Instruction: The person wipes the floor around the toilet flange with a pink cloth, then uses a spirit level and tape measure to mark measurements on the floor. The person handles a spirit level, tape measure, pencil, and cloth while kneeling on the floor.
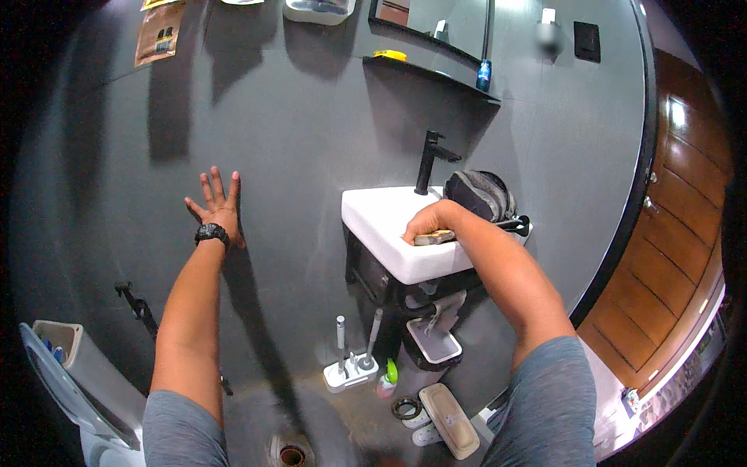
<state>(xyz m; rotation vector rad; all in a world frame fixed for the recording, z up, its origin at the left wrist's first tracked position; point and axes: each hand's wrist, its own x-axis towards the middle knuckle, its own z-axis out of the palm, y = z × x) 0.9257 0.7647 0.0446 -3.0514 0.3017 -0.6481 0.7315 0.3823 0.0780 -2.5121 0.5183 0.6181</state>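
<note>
My left hand (pixel 214 208), with a black watch on the wrist, is spread open against the dark grey wall. My right hand (pixel 428 223) is over the white sink (pixel 381 222), its fingers curled down and mostly hidden. A small yellowish-brown block-like thing (pixel 436 237) shows right under that hand; its kind is unclear. Behind the hand stands the black tap (pixel 428 162). Beside my right forearm, a black and grey bag (pixel 478 194) rests on the sink's back right corner.
Above the sink is a black shelf (pixel 428 78) with a yellow item and a blue bottle. Below stand a white brush holder (pixel 350 376), a green-topped bottle (pixel 387 381) and a bin (pixel 428 362). A toilet (pixel 105 447) is at left, a floor opening (pixel 292 455) in front, a wooden door (pixel 661 249) at right.
</note>
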